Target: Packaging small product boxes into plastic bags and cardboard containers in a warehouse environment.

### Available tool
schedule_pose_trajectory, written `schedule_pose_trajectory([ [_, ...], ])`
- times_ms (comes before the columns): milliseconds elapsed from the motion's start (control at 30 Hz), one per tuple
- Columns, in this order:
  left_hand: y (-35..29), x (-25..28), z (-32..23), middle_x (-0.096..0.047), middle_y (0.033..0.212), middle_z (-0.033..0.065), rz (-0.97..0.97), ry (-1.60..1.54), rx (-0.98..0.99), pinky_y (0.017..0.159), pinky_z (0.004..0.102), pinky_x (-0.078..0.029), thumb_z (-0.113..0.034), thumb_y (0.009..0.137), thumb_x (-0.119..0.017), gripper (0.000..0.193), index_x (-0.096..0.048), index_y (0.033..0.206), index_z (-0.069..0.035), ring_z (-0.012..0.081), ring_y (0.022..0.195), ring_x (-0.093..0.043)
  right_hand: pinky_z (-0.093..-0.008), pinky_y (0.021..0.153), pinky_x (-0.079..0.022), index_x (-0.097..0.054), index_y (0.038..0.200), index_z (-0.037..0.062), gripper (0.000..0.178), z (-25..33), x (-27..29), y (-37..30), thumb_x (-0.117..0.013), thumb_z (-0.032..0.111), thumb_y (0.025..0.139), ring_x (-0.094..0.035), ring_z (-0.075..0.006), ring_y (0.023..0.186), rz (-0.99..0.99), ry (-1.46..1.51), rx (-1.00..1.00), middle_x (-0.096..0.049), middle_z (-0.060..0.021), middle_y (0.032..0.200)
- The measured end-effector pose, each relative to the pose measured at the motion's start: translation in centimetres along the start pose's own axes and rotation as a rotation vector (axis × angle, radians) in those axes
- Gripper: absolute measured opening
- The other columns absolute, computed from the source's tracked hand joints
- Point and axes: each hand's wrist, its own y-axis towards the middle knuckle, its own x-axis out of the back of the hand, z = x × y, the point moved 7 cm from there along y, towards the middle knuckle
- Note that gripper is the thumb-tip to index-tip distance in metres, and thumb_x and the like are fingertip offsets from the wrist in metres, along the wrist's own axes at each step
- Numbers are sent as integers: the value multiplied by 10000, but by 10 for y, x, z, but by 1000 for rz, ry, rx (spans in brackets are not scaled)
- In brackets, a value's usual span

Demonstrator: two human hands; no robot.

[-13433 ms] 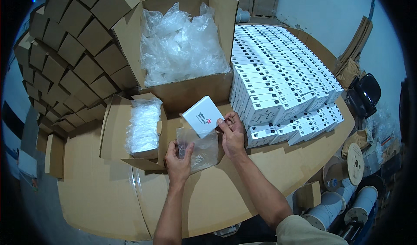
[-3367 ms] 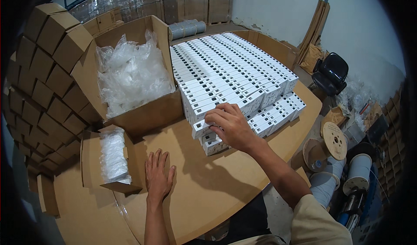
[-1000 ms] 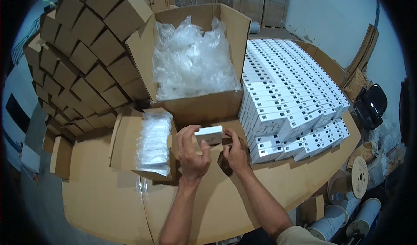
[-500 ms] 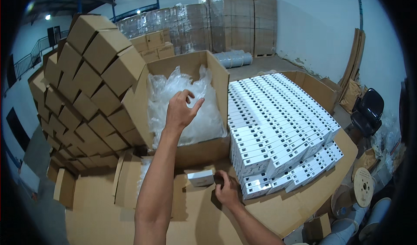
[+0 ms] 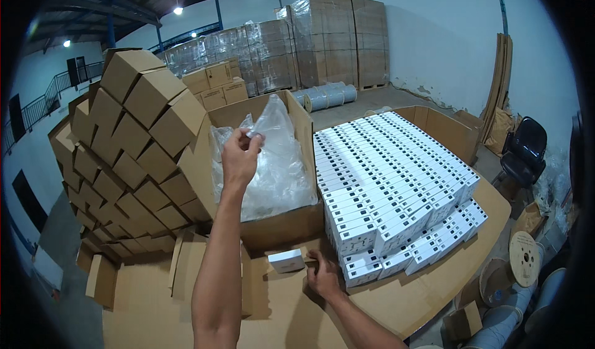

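Observation:
My left hand [image 5: 240,157] reaches into an open carton [image 5: 282,228] of crumpled clear plastic bags [image 5: 273,175]. Its thumb and fingers pinch the edge of one plastic bag [image 5: 273,117], which rises in a peak above the heap. Lower down, my right hand [image 5: 325,276] rests at the cardboard-covered tabletop, its fingers curled but apart. Beside its fingertips, at their left, lies a small white box [image 5: 287,261]. I cannot tell whether the fingertips touch this box.
Rows of white boxes [image 5: 396,175] are stacked high close on my right. Brown cartons [image 5: 142,144] pile up on the left. Beyond the table stand wrapped pallets [image 5: 334,39], a black chair [image 5: 524,151] and cable reels [image 5: 522,259].
My left hand has closed on a plastic bag and pulled its edge upward and a little left. My right hand stays by the white box. The view has tilted slightly upward.

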Motion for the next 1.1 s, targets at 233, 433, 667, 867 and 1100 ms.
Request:
schedule_pose_trajectory([
  [233, -133, 64, -54, -700, 985, 89, -163, -475, 119, 845, 315, -550, -84, 1006, -550, 156, -590, 1103, 31, 153, 903, -668, -425, 925, -524, -568, 1196, 4, 392, -2, 5, -5, -530, -12, 806, -666, -357, 1055, -60, 36, -14, -692, -185, 1094],
  [433, -308, 45, 2, -644, 943, 43, -172, -523, 404, 788, 267, -507, -32, 995, -524, 131, -574, 1106, 18, 98, 878, -608, -414, 891, -535, -580, 1172, -7, 331, 8, 19, -32, -472, -8, 860, -682, -340, 975, -63, 54, -62, -693, -187, 1025],
  [667, -382, 5, 96, -662, 908, 97, -119, -195, 598, 762, 323, -513, -85, 1003, -516, 145, -577, 1080, 23, 166, 842, -644, -280, 715, -511, -628, 1086, 7, 219, 5, 7, -45, -570, 206, 1014, -619, -103, 783, 321, 766, -373, -660, -49, 904],
  [867, -363, 4, 101, -686, 880, 195, -214, 82, 433, 720, 405, -511, -151, 1032, -486, 213, -578, 1091, 32, 288, 795, -684, -269, 590, -426, -637, 921, 18, 224, 29, 3, -49, -576, 204, 1031, -492, -69, 660, 216, 319, -283, -582, 17, 735],
  [1100, -351, 10, 84, -654, 764, 149, -232, 70, 403, 629, 360, -488, -198, 1050, -492, 228, -533, 1059, 27, 219, 681, -634, -285, 565, -421, -642, 861, 1, 283, 12, 11, -43, -622, 244, 1005, -488, -62, 600, 189, 214, -415, -582, -20, 672],
])
